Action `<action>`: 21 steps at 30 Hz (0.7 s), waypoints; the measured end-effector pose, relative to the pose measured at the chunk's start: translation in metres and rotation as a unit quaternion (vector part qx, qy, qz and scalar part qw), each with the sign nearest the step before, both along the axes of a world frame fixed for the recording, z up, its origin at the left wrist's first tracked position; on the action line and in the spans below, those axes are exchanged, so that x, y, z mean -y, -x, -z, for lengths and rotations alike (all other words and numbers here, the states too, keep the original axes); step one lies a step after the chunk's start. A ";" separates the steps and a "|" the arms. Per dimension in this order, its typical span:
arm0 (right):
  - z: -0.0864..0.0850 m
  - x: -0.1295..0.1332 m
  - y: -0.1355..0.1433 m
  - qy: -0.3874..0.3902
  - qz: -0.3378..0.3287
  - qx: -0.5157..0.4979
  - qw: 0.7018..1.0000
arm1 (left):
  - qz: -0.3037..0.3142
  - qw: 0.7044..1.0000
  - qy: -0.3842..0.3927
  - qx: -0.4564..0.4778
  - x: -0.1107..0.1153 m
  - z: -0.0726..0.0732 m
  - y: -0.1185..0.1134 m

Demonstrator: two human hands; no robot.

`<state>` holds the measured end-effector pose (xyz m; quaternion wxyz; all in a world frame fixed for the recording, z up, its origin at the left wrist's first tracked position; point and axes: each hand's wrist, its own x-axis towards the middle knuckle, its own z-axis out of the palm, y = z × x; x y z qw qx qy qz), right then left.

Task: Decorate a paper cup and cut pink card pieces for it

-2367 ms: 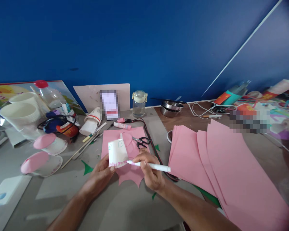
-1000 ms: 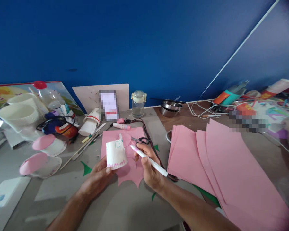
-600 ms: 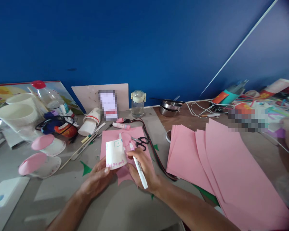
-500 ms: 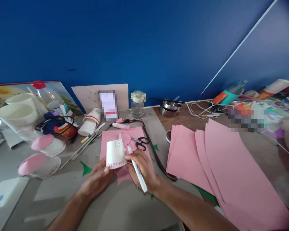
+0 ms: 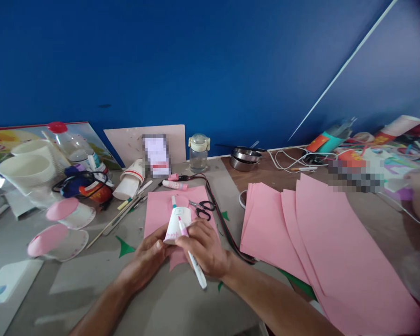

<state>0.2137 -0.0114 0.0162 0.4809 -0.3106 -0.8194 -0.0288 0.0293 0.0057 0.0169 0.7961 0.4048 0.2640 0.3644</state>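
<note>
A white paper cup [image 5: 180,218] is tilted over the pink sheet, with pink strokes near its wide rim and a small green drawing higher up. My left hand [image 5: 150,252] is closed around the cup's lower left side. In my right hand [image 5: 206,247] is a white marker [image 5: 197,270], its pink tip at or close to the cup's wall. Some fingers are hidden behind the cup. Just beyond lie black-handled scissors [image 5: 206,209] and a pink paper sheet [image 5: 155,205]. A capped pink-and-white marker [image 5: 175,185] rests behind them.
Two cups with pink tops [image 5: 62,210] lie at left, near stacked paper cups [image 5: 26,168]. Several large pink sheets [image 5: 336,233] spread on the right. A phone [image 5: 157,154] and a lidded jar [image 5: 198,154] stand by the blue wall. Green scraps [image 5: 125,246] dot the table.
The cup has turned and shifted right, bringing the green drawing toward its middle. My right hand has swung the marker's tip from beside the cup onto or near its front.
</note>
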 end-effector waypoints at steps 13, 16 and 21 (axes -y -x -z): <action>-0.002 0.000 0.004 0.021 -0.051 0.013 0.998 | -0.007 0.999 0.041 0.014 -0.001 0.002 0.000; -0.001 0.001 0.003 0.021 -0.066 -0.019 0.997 | -0.008 0.999 0.049 0.010 -0.002 0.002 0.000; -0.002 0.006 0.003 0.060 -0.008 -0.114 0.992 | -0.053 0.997 0.054 0.004 -0.004 0.002 0.002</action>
